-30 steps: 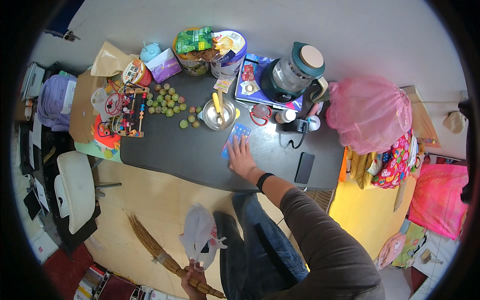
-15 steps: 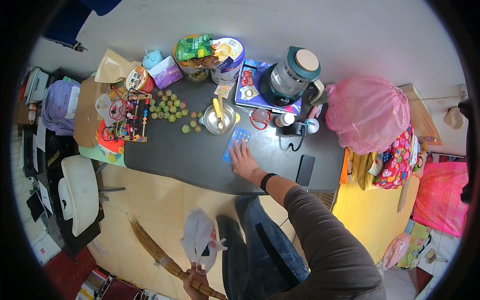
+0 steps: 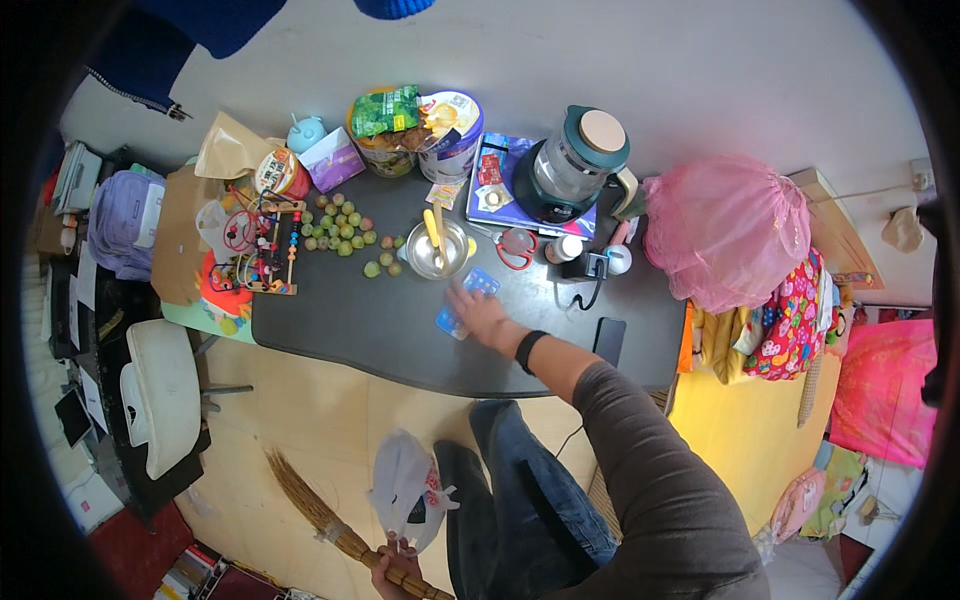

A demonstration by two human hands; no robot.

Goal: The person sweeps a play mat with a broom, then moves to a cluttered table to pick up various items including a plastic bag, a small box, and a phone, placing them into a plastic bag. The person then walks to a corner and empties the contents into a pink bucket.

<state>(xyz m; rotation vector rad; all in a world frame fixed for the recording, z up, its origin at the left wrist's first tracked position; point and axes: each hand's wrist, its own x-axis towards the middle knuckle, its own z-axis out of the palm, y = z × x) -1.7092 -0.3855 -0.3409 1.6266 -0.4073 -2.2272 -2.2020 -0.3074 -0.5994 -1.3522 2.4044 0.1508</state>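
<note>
Head view, right hand (image 3: 480, 315): reaching over the dark table (image 3: 380, 325), laid across the blue card (image 3: 482, 281); cannot tell whether pinching or merely resting.
Blue card: lying on the tabletop, partly hidden beneath the right hand, near the metal bowl (image 3: 425, 262).
Metal bowl: holding a yellow-handled utensil (image 3: 431, 229), just right of loose green and reddish grapes (image 3: 345, 231).
Left hand (image 3: 394, 569): closed around the handle of the broom (image 3: 347, 541).
White plastic bag (image 3: 397, 475): at the left fingers, just beside the broom.

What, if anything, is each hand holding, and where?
Left hand: broom by its handle, plastic bag by its near end. Right hand: over the blue card; gripped or not, unclear.
</note>
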